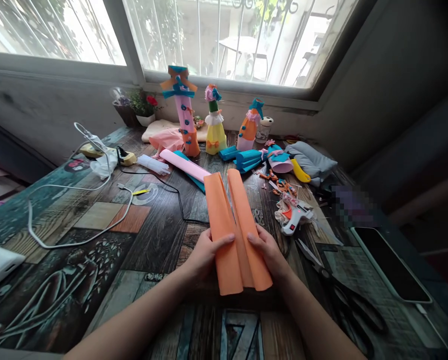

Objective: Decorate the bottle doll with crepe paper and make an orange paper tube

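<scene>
A sheet of orange crepe paper [224, 240], its two long sides curled inward with a gap down the middle, is held up over the near part of the table. My left hand [205, 250] grips the left side, thumb on top and fingers underneath. On the other side my right hand [267, 247] pinches the paper in the same way. Behind the sheet lie a pink paper roll [184, 164] and folded blue crepe paper [248, 160]. The fingers beneath the paper are hidden.
Decorated paper-covered bottles [215, 132] stand near the window. To the right are a glue gun [295, 217], black scissors [332, 280], a phone [391, 265] and a grey pouch [310, 160]. White cable [77, 245], a power strip [126, 157] and glue sticks [152, 164] lie left.
</scene>
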A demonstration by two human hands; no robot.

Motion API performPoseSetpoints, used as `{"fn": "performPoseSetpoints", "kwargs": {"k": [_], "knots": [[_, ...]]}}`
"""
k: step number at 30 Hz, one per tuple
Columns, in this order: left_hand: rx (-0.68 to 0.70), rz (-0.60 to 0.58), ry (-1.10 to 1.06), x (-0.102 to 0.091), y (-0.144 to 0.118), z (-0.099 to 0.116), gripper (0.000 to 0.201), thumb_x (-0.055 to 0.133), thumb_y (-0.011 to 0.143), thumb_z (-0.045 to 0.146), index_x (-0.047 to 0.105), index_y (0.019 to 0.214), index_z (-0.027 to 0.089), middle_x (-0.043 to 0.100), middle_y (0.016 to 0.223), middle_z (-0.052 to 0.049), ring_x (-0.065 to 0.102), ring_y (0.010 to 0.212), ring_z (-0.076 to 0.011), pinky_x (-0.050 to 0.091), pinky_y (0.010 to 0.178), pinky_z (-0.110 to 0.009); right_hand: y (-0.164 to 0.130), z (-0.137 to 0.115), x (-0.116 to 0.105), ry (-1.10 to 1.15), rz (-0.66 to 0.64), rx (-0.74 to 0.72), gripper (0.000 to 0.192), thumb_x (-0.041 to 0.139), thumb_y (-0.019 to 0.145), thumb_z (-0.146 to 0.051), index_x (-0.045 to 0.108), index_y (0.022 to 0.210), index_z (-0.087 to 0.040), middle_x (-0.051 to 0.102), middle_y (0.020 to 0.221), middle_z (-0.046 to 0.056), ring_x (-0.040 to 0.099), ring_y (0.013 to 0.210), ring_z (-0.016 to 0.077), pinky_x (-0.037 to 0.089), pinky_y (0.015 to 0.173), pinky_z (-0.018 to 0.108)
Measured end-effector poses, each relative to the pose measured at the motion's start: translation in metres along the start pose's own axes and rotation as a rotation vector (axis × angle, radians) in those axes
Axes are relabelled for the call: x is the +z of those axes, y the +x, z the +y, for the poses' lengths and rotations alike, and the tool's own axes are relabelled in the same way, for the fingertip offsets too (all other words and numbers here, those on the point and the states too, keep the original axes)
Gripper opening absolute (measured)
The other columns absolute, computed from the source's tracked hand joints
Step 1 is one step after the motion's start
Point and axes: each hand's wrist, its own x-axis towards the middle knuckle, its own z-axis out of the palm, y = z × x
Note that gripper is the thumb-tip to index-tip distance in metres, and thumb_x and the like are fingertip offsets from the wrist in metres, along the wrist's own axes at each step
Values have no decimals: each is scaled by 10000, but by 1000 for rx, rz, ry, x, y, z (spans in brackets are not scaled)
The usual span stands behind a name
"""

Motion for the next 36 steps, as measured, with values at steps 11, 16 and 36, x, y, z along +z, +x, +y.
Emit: {"fn": "performPoseSetpoints", "kwargs": {"k": [11, 16, 36], "knots": [[-92, -12, -47, 1, -20, 9, 415, 817, 580, 266, 654, 913, 78, 715, 935, -127, 640, 724, -192, 516, 667, -288, -18, -5, 13, -45, 33, -1, 371, 727, 695, -363, 628, 1005, -184, 720, 959, 56, 679, 826, 219, 530, 728, 299], [-154, -56, -90, 4, -23, 11, 429, 792, 615, 260, 642, 975, 80, 714, 923, -133, 653, 794, -236, 516, 719, -319, -20, -5, 12, -7, 4, 6, 339, 707, 726, -333, 629, 1025, -195, 711, 1003, 60, 672, 893, 237, 529, 774, 327], [-396, -63, -212, 7, -24, 18, 473, 719, 642, 270, 611, 1065, 89, 720, 863, -159, 672, 882, -341, 507, 840, -453, -19, -6, 12, -14, 33, 65, 418, 719, 690, -384, 620, 1052, -200, 693, 1104, 84, 662, 960, 285, 549, 745, 351]]}}
